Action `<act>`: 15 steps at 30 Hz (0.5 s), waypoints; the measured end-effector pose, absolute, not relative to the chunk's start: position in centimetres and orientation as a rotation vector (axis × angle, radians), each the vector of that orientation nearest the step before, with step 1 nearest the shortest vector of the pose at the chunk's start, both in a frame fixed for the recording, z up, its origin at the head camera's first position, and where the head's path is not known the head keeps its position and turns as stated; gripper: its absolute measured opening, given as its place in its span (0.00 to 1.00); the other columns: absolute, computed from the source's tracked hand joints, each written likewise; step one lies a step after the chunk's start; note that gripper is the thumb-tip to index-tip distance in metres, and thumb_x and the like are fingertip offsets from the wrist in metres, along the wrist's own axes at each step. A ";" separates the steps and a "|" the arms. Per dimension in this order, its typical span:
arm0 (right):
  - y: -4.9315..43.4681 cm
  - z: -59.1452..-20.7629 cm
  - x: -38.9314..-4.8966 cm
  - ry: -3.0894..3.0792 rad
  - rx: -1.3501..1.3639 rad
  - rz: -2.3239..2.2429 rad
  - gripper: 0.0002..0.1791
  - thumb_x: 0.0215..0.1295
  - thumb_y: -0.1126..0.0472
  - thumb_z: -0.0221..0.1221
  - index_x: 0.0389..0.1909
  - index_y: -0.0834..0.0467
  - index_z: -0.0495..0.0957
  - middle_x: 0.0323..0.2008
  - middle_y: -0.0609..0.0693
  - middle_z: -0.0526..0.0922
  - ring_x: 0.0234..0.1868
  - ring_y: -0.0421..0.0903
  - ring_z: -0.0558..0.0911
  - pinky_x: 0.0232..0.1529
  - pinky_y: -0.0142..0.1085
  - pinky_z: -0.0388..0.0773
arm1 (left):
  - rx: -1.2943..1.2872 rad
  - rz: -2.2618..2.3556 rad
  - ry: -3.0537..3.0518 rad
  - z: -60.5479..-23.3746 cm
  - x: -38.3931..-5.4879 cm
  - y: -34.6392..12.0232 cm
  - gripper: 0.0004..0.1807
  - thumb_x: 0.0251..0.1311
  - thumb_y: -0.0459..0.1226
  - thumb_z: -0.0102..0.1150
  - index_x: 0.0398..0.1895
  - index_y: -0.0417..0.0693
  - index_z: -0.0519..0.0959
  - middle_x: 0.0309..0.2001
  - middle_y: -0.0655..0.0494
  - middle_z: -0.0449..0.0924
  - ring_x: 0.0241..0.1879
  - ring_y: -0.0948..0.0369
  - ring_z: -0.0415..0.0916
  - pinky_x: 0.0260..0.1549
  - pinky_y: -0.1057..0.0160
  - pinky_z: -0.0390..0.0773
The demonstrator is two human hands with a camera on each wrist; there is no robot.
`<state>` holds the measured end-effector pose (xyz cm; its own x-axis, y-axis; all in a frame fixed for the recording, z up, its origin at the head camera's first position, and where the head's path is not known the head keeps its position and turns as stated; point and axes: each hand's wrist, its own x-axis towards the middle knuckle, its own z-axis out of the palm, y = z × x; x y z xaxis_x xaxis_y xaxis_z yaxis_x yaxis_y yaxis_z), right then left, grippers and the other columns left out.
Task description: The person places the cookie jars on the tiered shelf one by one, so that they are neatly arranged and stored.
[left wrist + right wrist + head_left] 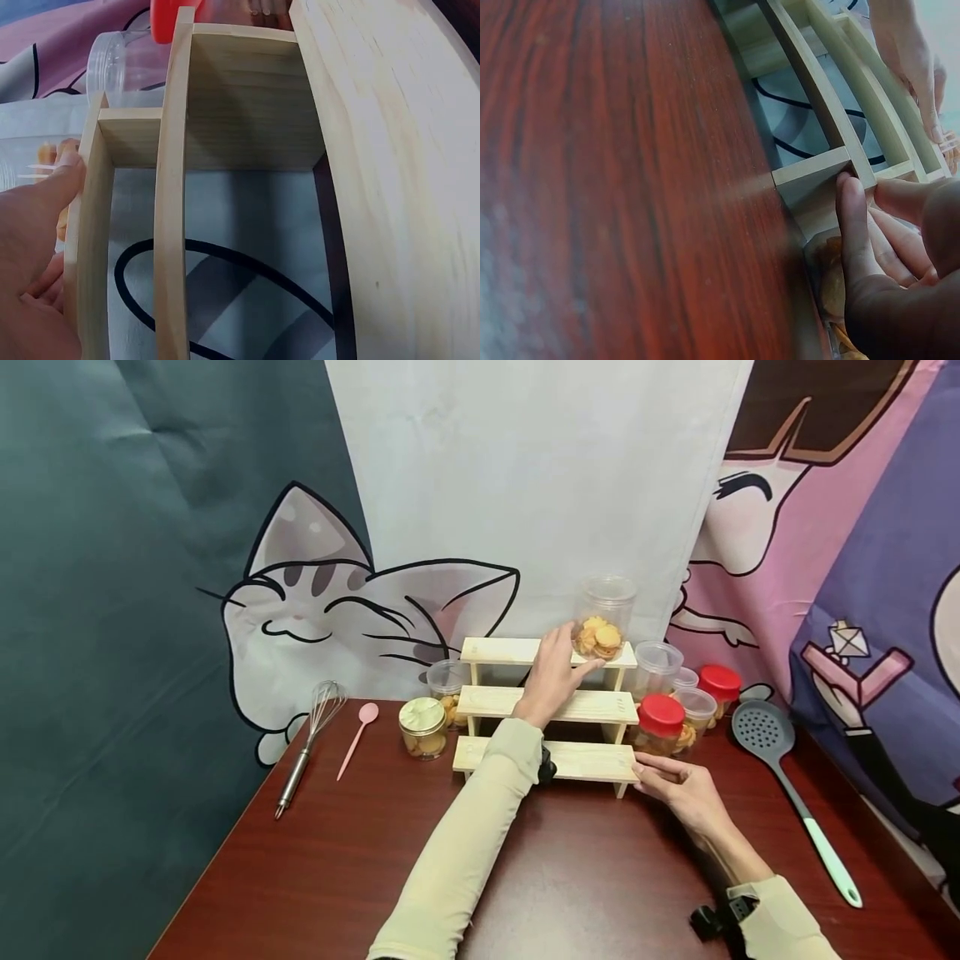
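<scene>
A three-step wooden display stand stands on the table. On the right end of its top step is a tall clear plastic jar with round yellow cookies at the bottom. My left hand reaches over the steps and holds the jar low on its left side, thumb in front; some fingers are hidden. With my right hand I pinch the right end of the lowest step, thumb and fingertips on the wood, as the right wrist view also shows.
Right of the stand cluster red-lidded jars and clear-lidded jars. A gold-lidded jar and a clear jar stand left. Farther left lie a whisk and a pink spoon; a slotted turner lies far right.
</scene>
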<state>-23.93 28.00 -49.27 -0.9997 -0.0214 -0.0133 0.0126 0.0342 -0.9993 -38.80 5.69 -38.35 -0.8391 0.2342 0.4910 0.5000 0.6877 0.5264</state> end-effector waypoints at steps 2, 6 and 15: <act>28.0 -49.2 -23.9 2.247 -0.009 -2.159 0.34 0.75 0.62 0.68 0.73 0.77 0.70 0.44 0.40 0.93 0.43 0.34 0.90 0.49 0.31 0.88 | -0.589 -0.964 -2.512 -38.2 -38.8 5.5 0.46 0.68 0.54 0.73 0.81 0.46 0.64 0.74 0.49 0.74 0.75 0.54 0.71 0.75 0.59 0.73; 28.0 -49.3 -23.7 2.256 0.000 -2.131 0.34 0.75 0.61 0.69 0.73 0.76 0.70 0.44 0.39 0.93 0.43 0.34 0.90 0.49 0.31 0.88 | -0.620 -1.034 -2.482 -38.3 -38.4 4.4 0.47 0.68 0.51 0.74 0.83 0.46 0.63 0.73 0.47 0.75 0.71 0.54 0.74 0.71 0.58 0.77; 28.0 -49.4 -24.0 2.247 -0.017 -2.155 0.33 0.75 0.62 0.68 0.72 0.76 0.71 0.43 0.41 0.93 0.42 0.34 0.90 0.48 0.31 0.88 | -0.694 -1.153 -2.182 -38.7 -36.5 -2.1 0.30 0.70 0.44 0.73 0.71 0.45 0.77 0.63 0.47 0.85 0.63 0.54 0.82 0.66 0.59 0.80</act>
<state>-24.03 28.01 -49.37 -0.9995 -0.0274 -0.0124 0.0112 0.0419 -0.9991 -36.54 -2.14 -38.68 -0.7029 0.1780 0.6887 0.6692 0.4937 0.5554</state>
